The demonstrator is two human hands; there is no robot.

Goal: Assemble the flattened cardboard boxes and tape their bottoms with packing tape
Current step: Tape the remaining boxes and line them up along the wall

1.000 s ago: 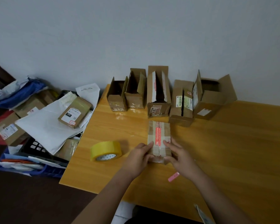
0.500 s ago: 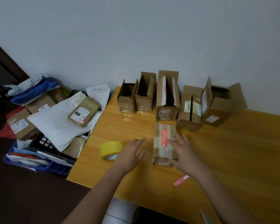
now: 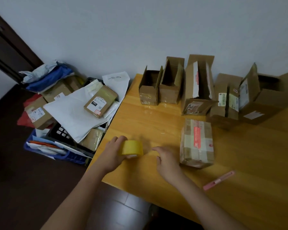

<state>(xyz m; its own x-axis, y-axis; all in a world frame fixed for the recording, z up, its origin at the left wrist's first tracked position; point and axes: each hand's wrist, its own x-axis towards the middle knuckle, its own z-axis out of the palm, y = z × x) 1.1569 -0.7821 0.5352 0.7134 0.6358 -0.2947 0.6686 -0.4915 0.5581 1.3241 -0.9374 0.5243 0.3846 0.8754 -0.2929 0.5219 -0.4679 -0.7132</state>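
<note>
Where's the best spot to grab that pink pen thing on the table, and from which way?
Probably the middle of the pink pen, pinched across its thin sides from straight above. It lies flat on the table, slanting, with bare wood around it. The right hand is nearest; the left hand holds the yellow tape roll.

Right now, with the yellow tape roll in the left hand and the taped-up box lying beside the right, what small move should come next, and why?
Probably bring the yellow roll of packing tape over to the folded brown cardboard box and find the tape's free end. The left hand grips the roll, the right hand hovers open between roll and box, touching neither, and the box lies flat on the wooden table.
</note>
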